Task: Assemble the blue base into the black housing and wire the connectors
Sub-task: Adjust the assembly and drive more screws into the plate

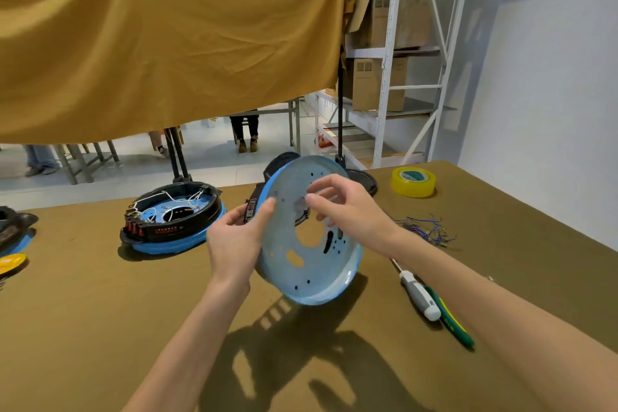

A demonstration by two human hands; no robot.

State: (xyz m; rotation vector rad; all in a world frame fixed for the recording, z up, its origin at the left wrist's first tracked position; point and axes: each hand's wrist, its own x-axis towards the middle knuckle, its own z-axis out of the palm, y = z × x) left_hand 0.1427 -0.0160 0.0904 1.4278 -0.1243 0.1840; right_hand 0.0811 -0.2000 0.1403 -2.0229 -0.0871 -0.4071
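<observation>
Holding the blue base (309, 244) tilted up off the surface (100, 311), the left hand (235, 241) clamps its grip on the rim at nine o'clock, thumb across the pale inner face. The black housing (264, 192) sits behind the base, its dark edge showing at ten and twelve o'clock; how far the two are seated together cannot be told. The right hand (347, 211) reaches in from three o'clock with fingers loosely curled and apart, fingertips near the holes in the upper part of the base; it holds nothing that can be made out.

At nine o'clock from the hands a finished unit (172, 219), black on a blue base with white wires inside, rests on the surface. A yellow tape roll (413, 181) lies at two o'clock, a bundle of loose wires (424, 227) at three o'clock, and a white-handled screwdriver (419, 294) beside green-handled pliers (451, 321) at four o'clock.
</observation>
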